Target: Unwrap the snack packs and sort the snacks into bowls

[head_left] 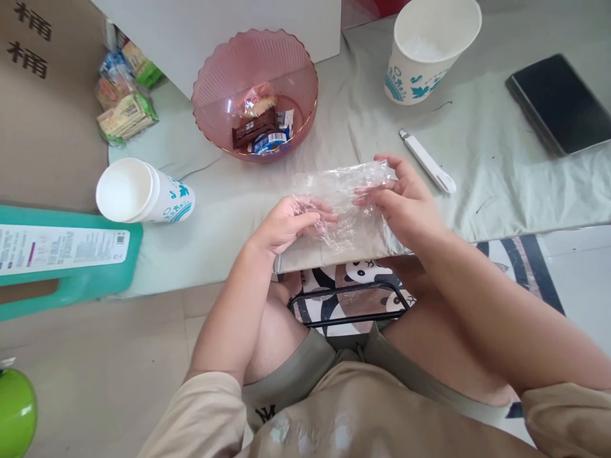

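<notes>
A clear plastic bag (pixel 340 191) lies crumpled at the near edge of the cloth-covered table (pixel 229 210). My left hand (pixel 286 224) pinches its left side with curled fingers. On the bag's right side, my right hand (pixel 405 203) grips the film between thumb and fingers. Just beyond the bag stands a pink ribbed bowl (pixel 255 70) holding several wrapped snacks (pixel 262 130).
A paper cup (pixel 143 192) lies on its side at the left and another paper cup (pixel 428 48) stands upright at the back right. A white pen-like tool (pixel 428 161), a dark tablet (pixel 561 102), snack packets (pixel 125 95) and a teal container (pixel 62 254) surround the work area.
</notes>
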Demonstrator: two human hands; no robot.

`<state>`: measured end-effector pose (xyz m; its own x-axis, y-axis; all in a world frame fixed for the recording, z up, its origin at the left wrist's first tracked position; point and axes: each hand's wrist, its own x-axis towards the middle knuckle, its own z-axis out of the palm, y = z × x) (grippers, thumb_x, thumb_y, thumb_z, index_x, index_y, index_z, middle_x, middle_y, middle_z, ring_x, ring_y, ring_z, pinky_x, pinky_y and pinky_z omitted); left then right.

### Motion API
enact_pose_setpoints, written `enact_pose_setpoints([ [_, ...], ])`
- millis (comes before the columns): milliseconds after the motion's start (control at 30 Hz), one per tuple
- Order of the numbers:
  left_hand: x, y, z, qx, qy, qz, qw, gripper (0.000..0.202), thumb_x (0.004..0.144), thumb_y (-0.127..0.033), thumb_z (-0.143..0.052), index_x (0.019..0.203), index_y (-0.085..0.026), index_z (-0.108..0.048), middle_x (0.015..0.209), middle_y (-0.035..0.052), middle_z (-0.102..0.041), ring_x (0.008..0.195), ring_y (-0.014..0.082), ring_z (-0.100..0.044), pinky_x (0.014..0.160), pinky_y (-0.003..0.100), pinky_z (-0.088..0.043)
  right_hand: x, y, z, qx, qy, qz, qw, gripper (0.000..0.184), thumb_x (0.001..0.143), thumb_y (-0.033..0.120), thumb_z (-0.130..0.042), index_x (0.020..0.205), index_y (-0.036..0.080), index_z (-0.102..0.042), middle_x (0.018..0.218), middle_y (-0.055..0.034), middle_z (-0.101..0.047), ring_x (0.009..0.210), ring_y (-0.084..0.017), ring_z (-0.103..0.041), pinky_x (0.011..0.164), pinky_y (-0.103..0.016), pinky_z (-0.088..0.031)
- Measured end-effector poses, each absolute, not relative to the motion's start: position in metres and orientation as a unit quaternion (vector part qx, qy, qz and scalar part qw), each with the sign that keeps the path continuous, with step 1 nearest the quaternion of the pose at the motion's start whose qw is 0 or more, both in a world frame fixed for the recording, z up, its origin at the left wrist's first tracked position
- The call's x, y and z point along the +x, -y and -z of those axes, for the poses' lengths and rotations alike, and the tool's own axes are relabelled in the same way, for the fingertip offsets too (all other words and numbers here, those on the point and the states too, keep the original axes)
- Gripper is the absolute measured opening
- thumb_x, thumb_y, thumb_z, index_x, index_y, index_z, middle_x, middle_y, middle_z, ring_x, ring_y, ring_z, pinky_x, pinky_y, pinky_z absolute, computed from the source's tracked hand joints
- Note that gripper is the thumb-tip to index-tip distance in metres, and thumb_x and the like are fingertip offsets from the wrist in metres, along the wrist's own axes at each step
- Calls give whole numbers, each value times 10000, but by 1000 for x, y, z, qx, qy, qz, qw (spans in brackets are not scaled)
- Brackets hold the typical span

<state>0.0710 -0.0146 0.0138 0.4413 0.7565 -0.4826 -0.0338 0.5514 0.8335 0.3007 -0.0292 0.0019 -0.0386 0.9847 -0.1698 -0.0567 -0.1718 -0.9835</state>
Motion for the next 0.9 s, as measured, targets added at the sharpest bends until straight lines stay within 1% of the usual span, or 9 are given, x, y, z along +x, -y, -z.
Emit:
enact_pose_setpoints([
  [133,74,15,-16,394,-484,-318,714,251,721,-263,-778,946,-174,-713,916,56,-816,843,215,-792,689,293,-614,305,29,-8,-502,467,-604,407,370,832,433,-766,1126,266,-616,973,-41,-772,894,-217,-756,782,-367,-625],
  [200,74,15,-14,410,-487,-321,701,273,744,-287,-765,990,-184,-706,879,40,-806,770,192,-779,656,285,-612,305,30,-15,-508,489,-613,357,237,819,391,-778,928,228,-646,848,-35,-747,774,-181,-717,702,-314,-586],
  [267,73,14,-13,440,-497,-307,682,293,777,-330,-757,1031,-194,-703,728,3,-756,615,159,-730,548,250,-570,305,31,-20,-519,497,-610,334,187,847,357,-747,825,217,-625,689,-2,-672,617,-132,-625,590,-271,-511],
  [367,68,15,-15,469,-499,-290,669,367,796,-413,-764,1099,-219,-691,532,-54,-631,400,122,-597,379,204,-429,305,31,-20,-518,488,-614,341,191,875,390,-725,908,239,-612,531,72,-507,472,-107,-479,478,-251,-392],
  [433,65,16,-17,460,-481,-314,677,395,768,-459,-787,1081,-243,-679,493,-72,-595,344,107,-536,342,197,-375,305,31,-19,-489,486,-620,375,232,869,425,-727,988,267,-605,514,95,-451,452,-111,-452,475,-255,-388],
  [600,61,13,-20,438,-433,-372,694,334,714,-528,-775,782,-226,-650,535,-33,-571,415,114,-540,411,251,-448,305,31,-24,-438,453,-638,442,216,790,452,-701,786,259,-605,639,21,-554,510,-127,-488,495,-294,-428],
  [733,62,8,-13,454,-451,-378,669,403,809,-581,-623,693,-195,-645,691,51,-643,598,166,-619,538,305,-499,310,29,-25,-470,482,-621,402,379,892,583,-528,748,246,-621,687,-38,-595,605,-184,-571,586,-356,-500],
  [833,65,8,-7,507,-484,-385,600,225,698,-369,-781,725,-199,-636,753,15,-642,608,114,-560,559,258,-456,312,29,-18,-538,517,-556,367,212,832,435,-708,831,251,-603,663,9,-552,577,-152,-524,560,-316,-450],
  [900,67,8,-5,521,-496,-405,564,209,636,-214,-794,757,-204,-624,783,-9,-632,618,89,-542,580,235,-457,311,30,-13,-559,512,-533,375,328,742,285,-792,1010,272,-603,674,48,-538,554,-130,-496,529,-289,-419],
])
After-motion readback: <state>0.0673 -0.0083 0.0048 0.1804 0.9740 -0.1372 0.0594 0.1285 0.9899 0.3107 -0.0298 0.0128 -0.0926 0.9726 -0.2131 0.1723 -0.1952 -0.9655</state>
